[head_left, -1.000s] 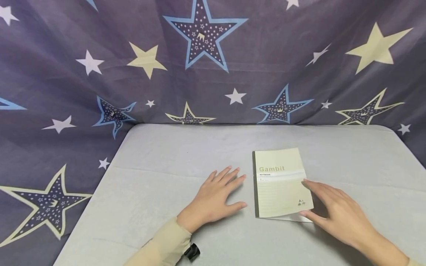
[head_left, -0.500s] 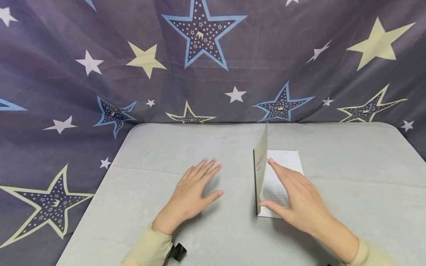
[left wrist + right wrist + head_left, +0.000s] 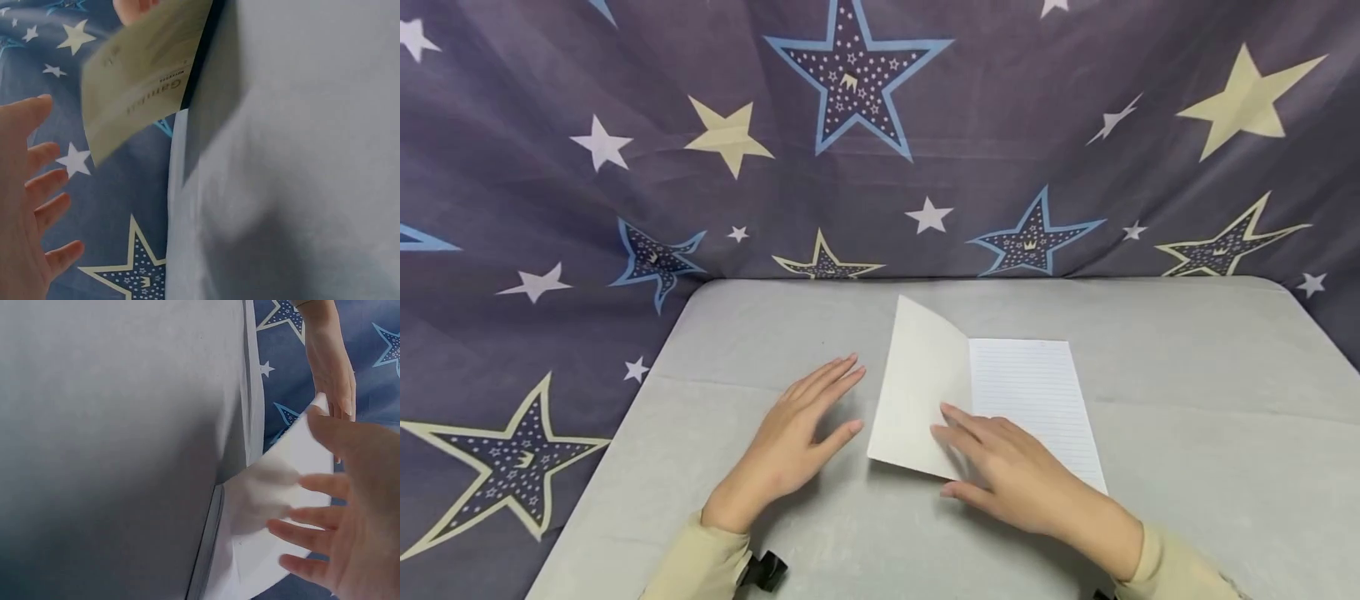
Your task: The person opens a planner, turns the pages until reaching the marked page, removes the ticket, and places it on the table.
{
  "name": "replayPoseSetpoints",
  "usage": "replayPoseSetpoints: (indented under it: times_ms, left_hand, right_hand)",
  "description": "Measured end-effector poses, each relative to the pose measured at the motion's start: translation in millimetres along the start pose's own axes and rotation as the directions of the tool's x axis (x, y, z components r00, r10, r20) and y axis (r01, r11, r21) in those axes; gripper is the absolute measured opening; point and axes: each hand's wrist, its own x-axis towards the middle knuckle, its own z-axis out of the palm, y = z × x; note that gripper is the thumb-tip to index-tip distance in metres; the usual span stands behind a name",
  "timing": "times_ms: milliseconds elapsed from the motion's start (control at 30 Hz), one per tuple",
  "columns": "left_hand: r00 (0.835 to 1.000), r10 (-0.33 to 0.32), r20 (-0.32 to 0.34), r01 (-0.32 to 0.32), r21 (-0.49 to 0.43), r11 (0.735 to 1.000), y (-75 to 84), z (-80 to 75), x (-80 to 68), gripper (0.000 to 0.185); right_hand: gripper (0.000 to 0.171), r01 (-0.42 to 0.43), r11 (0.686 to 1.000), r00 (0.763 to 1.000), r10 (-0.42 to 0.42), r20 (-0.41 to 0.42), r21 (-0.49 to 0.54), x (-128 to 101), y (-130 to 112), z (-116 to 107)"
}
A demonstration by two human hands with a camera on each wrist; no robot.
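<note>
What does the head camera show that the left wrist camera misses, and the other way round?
Only the head view shows the lined page, the blank inside of the cover, and the right hand pressing on it. Only the left wrist view shows the cover's printed outside, reading Gambit. Both show the left hand, the grey table and the star cloth.

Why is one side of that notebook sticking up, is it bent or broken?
Nothing looks broken. The notebook lies open on the grey table, and its cover is only mid-swing, raised off the table, with the right hand pushing it. The left hand rests flat beside it.
</note>
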Motion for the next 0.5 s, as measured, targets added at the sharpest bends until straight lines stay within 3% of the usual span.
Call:
replayPoseSetpoints:
  times_ms: [133, 367, 500]
  left_hand:
    - [0.999, 0.021, 0.049, -0.021, 0.002, 1.000, -0.4, 9.2, -1.4, 0.061]
    - [0.973, 0.021, 0.230, -0.028, 0.029, 0.999, -2.2, 27.6, -1.5, 0.067]
    - [0.954, 0.007, 0.299, -0.015, 0.025, 1.000, -4.7, 33.4, -0.2, 0.071]
  right_hand:
    - [0.057, 0.016, 1.000, 0.994, -0.017, 0.105, 0.015, -2.3, -1.8, 3.0]
    - [0.050, 0.042, 0.999, 0.993, -0.041, 0.107, -0.006, -10.7, -3.1, 7.8]
    - [0.047, 0.052, 0.999, 0.993, -0.052, 0.105, 0.004, -11.4, -0.8, 7.6]
